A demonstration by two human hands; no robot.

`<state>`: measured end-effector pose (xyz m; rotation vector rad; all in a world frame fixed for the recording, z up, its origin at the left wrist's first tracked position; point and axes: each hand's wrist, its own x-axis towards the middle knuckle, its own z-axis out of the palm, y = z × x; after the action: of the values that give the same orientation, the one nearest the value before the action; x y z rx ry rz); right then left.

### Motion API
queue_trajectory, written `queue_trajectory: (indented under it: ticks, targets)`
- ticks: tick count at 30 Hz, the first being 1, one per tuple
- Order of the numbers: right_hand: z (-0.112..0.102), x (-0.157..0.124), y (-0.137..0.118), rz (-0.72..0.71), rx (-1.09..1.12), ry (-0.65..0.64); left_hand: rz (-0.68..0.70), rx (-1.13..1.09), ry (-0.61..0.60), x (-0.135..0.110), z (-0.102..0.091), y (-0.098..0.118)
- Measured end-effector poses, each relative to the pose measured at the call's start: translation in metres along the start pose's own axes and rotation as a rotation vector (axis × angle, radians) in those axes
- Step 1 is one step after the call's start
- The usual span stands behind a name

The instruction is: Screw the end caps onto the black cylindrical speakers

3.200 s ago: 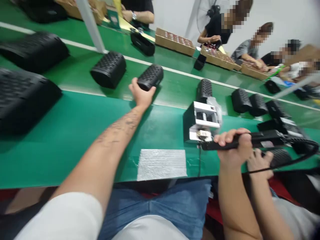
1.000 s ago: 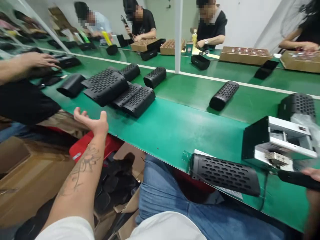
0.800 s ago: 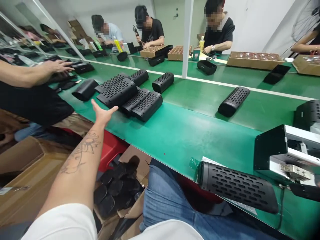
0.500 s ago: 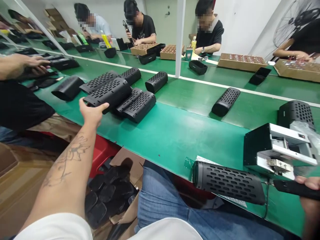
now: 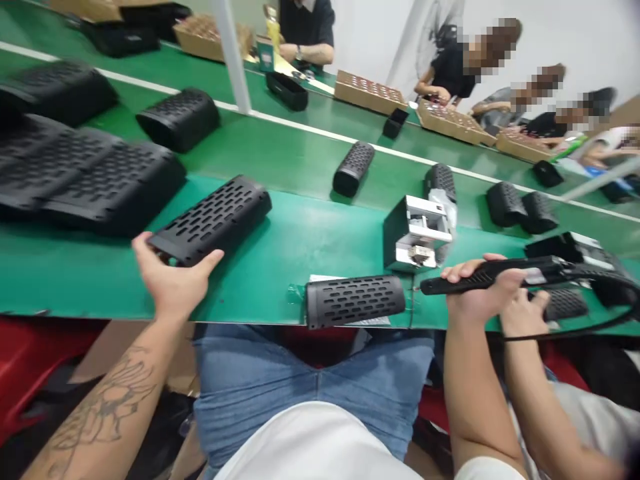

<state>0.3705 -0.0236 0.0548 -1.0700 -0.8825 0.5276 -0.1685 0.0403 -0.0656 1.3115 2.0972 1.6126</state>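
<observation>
My left hand point(image 5: 173, 277) is closed around the near end of a black slotted speaker housing point(image 5: 215, 217), with its thumb and fingers on opposite sides. Gripped in my right hand point(image 5: 473, 297) is a black electric screwdriver point(image 5: 493, 275), its thin bit pointing left. Just beyond that bit, at the table's front edge, a second slotted housing point(image 5: 355, 300) rests on its side over a white sheet. Behind the driver stands a black-and-white screw feeder point(image 5: 417, 237). More slotted housings point(image 5: 115, 180) lie together at the left.
A co-worker's hand point(image 5: 525, 313) is close to the right of mine. The driver's cable point(image 5: 615, 283) curves off right. A white post point(image 5: 233, 60) rises from the green table point(image 5: 280, 247). Cardboard trays point(image 5: 370, 92) line the far side, where other people sit.
My left hand has carried a housing away from the group, rightward over the bare mat. My view has turned right, bringing the screwdriver and a co-worker's arm fully into sight.
</observation>
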Motion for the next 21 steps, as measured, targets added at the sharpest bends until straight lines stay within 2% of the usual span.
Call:
queue_trajectory:
  ticks: [2,5,8,11,14,16,17,18,21]
  targets:
    - [-0.01,-0.002,0.0,-0.132,-0.027,0.092,0.052,0.03,0.017,-0.009,0.013,0.002]
    - [-0.02,0.004,-0.001,-0.251,-0.099,0.085,0.12,0.07,-0.045,-0.022,0.013,0.005]
    - [-0.018,0.019,0.0,-0.283,-0.144,0.038,0.131,0.155,-0.113,-0.031,0.004,0.012]
    - [-0.007,0.041,0.006,-0.267,-0.142,0.028,0.195,0.209,-0.104,-0.038,-0.001,0.018]
    - [0.006,0.063,0.016,-0.207,-0.151,0.02,0.406,0.257,-0.016,-0.055,0.002,0.02]
    - [0.012,0.073,0.024,-0.15,-0.161,-0.008,0.594,0.187,0.027,-0.075,0.008,0.021]
    - [0.014,0.076,0.027,-0.127,-0.163,-0.027,0.671,0.103,-0.015,-0.087,0.012,0.021]
    - [0.014,0.078,0.031,-0.111,-0.162,-0.045,0.719,0.002,-0.114,-0.099,0.017,0.022]
    - [0.014,0.076,0.036,-0.09,-0.158,-0.076,0.682,-0.231,-0.603,-0.129,0.035,0.03]
